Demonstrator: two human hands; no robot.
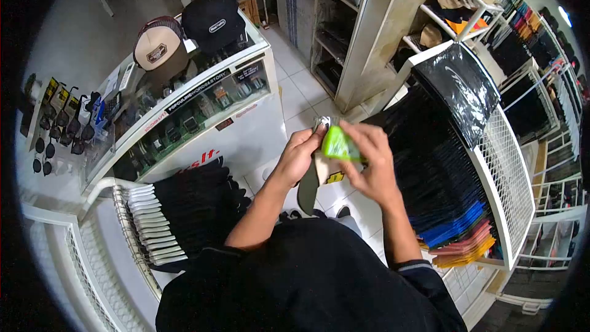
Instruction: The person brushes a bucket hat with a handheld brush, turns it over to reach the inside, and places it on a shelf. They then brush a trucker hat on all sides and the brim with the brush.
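In front of my chest, my left hand is closed on a cap with an olive brim pointing down toward me. A cream part of the cap and a yellow-and-black tag show between my hands. My right hand grips a bright green block-like tool and holds it against or just over the cap. Motion blurs the tool, so its kind and its underside cannot be made out. Most of the cap's crown is hidden by my fingers and the tool.
A glass display counter stands ahead left, with a tan trucker cap, a black cap and sunglasses. Racks of dark shirts and folded black garments flank me. A plastic-wrapped black package lies on the right rack.
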